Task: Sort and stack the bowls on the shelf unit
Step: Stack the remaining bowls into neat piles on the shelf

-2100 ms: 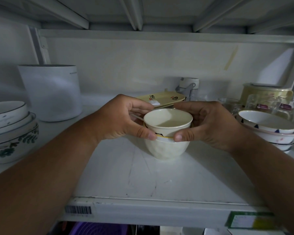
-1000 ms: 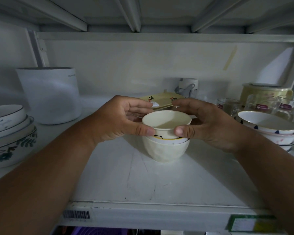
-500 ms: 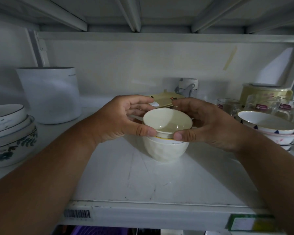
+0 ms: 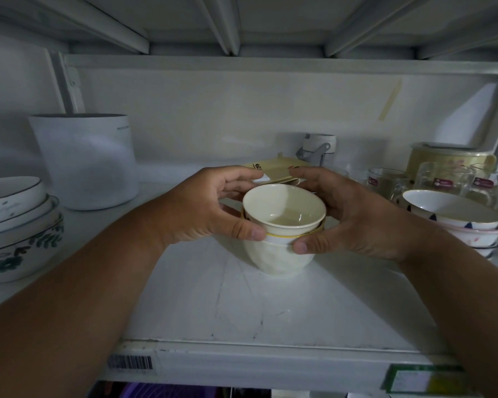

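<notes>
stack: small cream bowl point(image 4: 283, 209) nested in yellow-rimmed bowl point(image 4: 282, 239), both in ribbed cream bowl point(image 4: 279, 258), mid-shelf point(image 4: 270, 308)
left hand point(image 4: 204, 205): curled on the top bowls' left side, thumb at the rim line
right hand point(image 4: 354, 216): same on the right, thumb on the yellow rim
why: looks like a two-sided grip to centre and seat the nest
room: bare shelf in front, front lip point(image 4: 270, 360) well clear
edges: yellow box point(image 4: 273, 170) just behind fingers; bowl piles left point(image 4: 15, 225) and right point(image 4: 454, 222), well apart

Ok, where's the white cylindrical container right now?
Head view: the white cylindrical container stands back-left on the shelf, behind the left bowl stack.
</notes>
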